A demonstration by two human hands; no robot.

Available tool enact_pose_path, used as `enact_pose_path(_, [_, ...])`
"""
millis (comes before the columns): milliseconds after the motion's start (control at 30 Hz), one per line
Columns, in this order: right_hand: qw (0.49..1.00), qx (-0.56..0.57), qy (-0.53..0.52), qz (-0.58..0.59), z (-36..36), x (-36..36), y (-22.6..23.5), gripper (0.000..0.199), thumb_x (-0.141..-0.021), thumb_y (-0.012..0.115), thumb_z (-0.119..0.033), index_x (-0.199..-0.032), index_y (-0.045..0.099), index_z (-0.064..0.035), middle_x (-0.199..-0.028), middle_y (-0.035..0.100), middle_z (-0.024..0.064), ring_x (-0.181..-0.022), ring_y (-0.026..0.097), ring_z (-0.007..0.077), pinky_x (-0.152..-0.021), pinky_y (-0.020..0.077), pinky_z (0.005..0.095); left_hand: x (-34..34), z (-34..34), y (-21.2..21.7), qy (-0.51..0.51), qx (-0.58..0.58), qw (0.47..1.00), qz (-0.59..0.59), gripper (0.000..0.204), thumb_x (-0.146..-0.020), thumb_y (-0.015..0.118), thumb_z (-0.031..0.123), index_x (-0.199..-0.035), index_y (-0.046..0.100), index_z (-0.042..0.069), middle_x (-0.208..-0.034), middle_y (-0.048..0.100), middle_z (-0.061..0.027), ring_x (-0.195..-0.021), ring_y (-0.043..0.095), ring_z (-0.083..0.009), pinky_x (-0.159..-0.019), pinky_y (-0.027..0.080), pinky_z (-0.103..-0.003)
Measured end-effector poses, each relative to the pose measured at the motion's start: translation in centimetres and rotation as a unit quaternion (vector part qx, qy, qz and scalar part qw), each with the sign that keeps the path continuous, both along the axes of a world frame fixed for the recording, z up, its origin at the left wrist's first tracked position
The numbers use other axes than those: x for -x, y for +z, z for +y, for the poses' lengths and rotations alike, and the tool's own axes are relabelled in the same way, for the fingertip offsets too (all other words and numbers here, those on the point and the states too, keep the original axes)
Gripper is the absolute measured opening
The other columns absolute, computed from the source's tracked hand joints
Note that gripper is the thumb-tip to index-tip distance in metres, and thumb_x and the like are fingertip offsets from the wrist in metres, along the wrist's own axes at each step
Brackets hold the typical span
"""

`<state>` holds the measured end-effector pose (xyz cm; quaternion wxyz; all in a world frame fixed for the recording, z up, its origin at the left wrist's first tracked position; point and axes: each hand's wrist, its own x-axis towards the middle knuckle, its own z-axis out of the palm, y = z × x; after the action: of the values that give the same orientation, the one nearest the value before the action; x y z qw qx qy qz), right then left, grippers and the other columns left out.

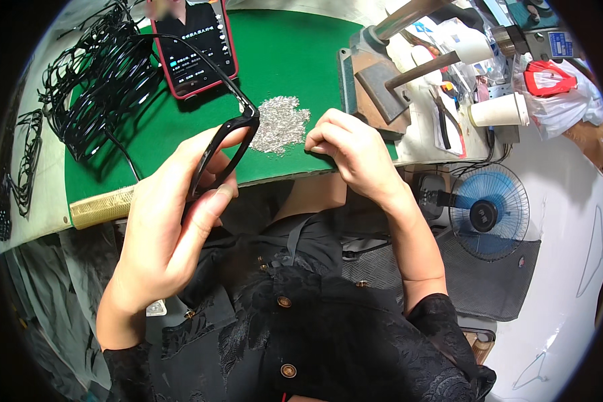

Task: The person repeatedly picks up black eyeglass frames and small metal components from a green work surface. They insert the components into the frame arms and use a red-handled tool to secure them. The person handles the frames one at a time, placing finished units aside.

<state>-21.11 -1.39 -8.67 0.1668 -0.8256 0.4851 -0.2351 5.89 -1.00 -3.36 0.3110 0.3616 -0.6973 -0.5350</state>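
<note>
One glossy black plastic-looking eyeglass frame (241,121) is held in the left hand (157,221), gripped at the rim between thumb and fingers. It is raised near the front edge of the green, flat-topped surface (301,47), tilted, one temple arm extending up past the red-cased phone (201,60). Right hand (358,154): narrow, fingers curled, tips drawn together just beside the right edge of a loose heap of tiny silvery metal pieces (279,127). Cannot tell whether a piece is pinched there; the fingertips hide it.

Surroundings: tangled stack of glossy black eyeglass frames (94,94) to the left; dark metal hand press with a bar lever (382,90) to the right of the heap.

Step in hand, judged: taking up a single small piece while the frame is kept ready. Next move appears to call for a fine fingertip pinch on one piece, clear of its neighbours, with the left grip steady and the frame turned so its hinge end faces the right hand.
</note>
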Motion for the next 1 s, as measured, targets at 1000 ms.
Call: enact_pose_path(1000, [0.989,0.123,-0.024,0.075,0.9,-0.7,-1.5,0.014,-0.075,0.065,-0.009,-0.08,0.053,-0.005,-0.076,0.049,0.0073,-0.072,0.05,0.0253,-0.065,0.0434,0.0346,0.1,0.1,-0.2,-0.014,0.018,1.0,0.006,0.046,-0.088,0.048,0.005,-0.133,0.041,-0.002,-0.092,0.054,-0.0056,-0.073,0.049,-0.0067,-0.061,0.042,-0.019])
